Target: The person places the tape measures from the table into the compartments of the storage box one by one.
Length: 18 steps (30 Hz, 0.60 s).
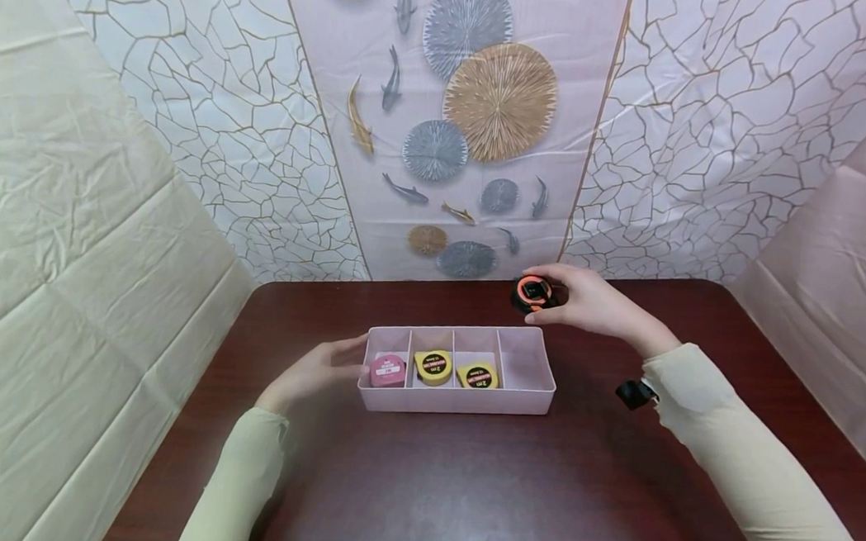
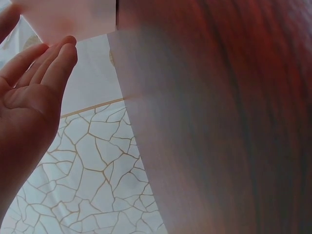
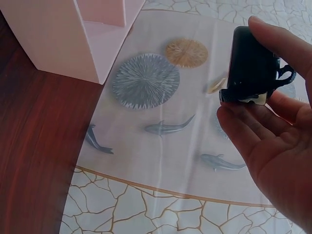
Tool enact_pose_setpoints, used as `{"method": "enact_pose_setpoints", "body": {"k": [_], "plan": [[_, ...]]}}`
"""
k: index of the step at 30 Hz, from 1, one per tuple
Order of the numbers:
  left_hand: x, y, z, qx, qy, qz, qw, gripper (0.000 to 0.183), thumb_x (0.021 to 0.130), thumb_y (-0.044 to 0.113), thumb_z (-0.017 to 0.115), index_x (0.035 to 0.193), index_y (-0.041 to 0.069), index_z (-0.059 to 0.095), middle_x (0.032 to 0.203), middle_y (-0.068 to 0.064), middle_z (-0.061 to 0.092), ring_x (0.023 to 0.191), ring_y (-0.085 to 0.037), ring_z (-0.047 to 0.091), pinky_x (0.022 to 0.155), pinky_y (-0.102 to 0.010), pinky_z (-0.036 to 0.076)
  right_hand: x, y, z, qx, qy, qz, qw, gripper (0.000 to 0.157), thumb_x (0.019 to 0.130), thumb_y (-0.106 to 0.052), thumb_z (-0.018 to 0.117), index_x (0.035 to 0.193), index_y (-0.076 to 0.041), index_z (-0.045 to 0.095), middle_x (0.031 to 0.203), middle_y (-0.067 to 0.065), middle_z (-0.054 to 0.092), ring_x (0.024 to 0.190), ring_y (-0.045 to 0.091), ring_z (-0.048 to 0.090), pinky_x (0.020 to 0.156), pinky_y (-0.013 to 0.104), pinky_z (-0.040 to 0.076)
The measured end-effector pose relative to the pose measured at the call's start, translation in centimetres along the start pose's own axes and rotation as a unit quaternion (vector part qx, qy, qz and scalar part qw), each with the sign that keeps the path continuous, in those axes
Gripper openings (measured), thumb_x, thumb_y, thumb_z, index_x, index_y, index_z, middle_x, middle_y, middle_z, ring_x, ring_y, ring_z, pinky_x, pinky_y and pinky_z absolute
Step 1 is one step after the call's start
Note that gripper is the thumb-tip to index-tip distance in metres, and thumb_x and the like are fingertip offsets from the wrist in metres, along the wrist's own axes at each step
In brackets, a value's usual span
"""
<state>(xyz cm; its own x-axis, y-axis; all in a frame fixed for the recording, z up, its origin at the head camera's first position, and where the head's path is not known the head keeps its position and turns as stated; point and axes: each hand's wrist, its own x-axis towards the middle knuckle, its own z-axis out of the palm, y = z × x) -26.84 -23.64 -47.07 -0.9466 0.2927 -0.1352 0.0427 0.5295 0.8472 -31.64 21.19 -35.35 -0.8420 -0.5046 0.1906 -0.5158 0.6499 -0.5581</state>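
My right hand (image 1: pixel 593 303) grips a black and orange tape measure (image 1: pixel 532 293) between thumb and fingers, raised behind the box's right end. In the right wrist view, the tape measure (image 3: pixel 251 63) shows its dark side and a black wrist strap. A pale pink divided box (image 1: pixel 455 402) stands on the table. It holds a pink tape measure (image 1: pixel 388 372) in the leftmost compartment and yellow tape measures (image 1: pixel 433 368) in the two middle ones; the rightmost has nothing in it. My left hand (image 1: pixel 315 375) touches the box's left end, its fingers (image 2: pixel 61 66) nearly straight.
The dark red-brown table (image 1: pixel 420 485) extends around the box. A patterned cloth backdrop (image 1: pixel 473 215) rises behind its far edge, and pale cloth walls (image 1: pixel 67 281) flank both sides. A small black device (image 1: pixel 635 393) sits at my right wrist.
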Motion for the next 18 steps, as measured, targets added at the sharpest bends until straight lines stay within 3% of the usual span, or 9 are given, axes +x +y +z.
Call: {"method": "enact_pose_setpoints", "body": {"k": [18], "plan": [[0.1, -0.2, -0.1, -0.01, -0.01, 0.018, 0.9997, 0.066, 0.092, 0.034, 0.074, 0.152, 0.031, 0.047, 0.146, 0.005, 0.055, 0.134, -0.017, 0.052, 0.11, -0.053, 0.04, -0.1, 0.5, 1.1, -0.024, -0.013, -0.013, 1.0, 0.072, 0.078, -0.034, 0.088, 0.138, -0.006, 0.059, 0.122, 0.008, 0.068, 0.107, 0.023, 0.063, 0.092, 0.044, 0.049]]}}
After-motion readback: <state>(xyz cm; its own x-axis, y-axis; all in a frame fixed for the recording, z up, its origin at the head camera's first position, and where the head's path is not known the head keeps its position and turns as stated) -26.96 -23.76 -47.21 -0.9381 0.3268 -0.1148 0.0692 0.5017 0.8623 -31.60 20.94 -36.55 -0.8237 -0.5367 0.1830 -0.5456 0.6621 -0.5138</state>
